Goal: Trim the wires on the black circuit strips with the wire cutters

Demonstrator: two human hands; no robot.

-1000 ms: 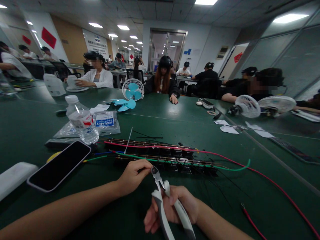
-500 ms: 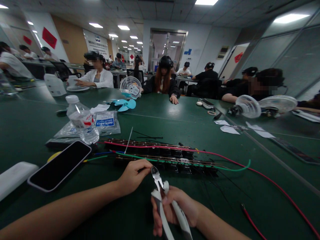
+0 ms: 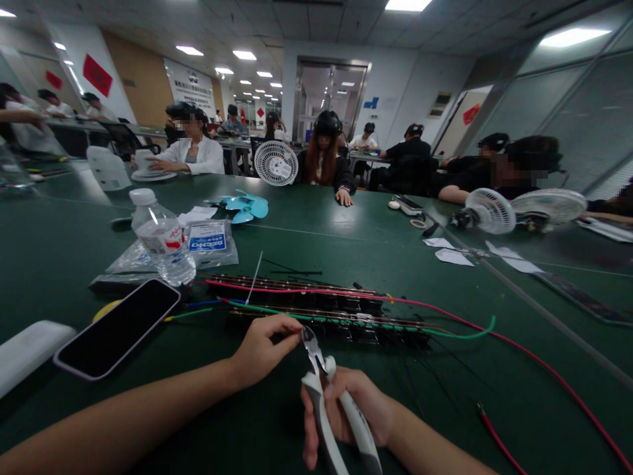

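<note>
My right hand (image 3: pixel 359 402) is wrapped around the white-and-grey handles of diagonal cutters (image 3: pixel 313 351), whose jaws point up and away from me. At the jaw tips, my left hand (image 3: pixel 262 353) pinches thumb and forefinger together; whatever lies between them is too small to make out. Just beyond both hands lie two long rows of black parts (image 3: pixel 341 302) with thin brown strands along them. A red wire (image 3: pixel 430 305) and a green wire (image 3: pixel 467 337) run over these rows. A thin pale tie (image 3: pixel 255 276) sticks up near their left end.
To the left are a phone (image 3: pixel 119 330), a white object (image 3: pixel 34 353), a water bottle (image 3: pixel 168 247) and plastic bags (image 3: pixel 217 247). A short red cable (image 3: pixel 497 435) lies at lower right. Across the table, a person in black holds a fan (image 3: pixel 275 163) near blue blades (image 3: pixel 247 207).
The cutters and my fingertips have shifted very slightly right, the jaws staying by my left fingers. Across the table, the white fan has moved right and turned. A person at far left has moved.
</note>
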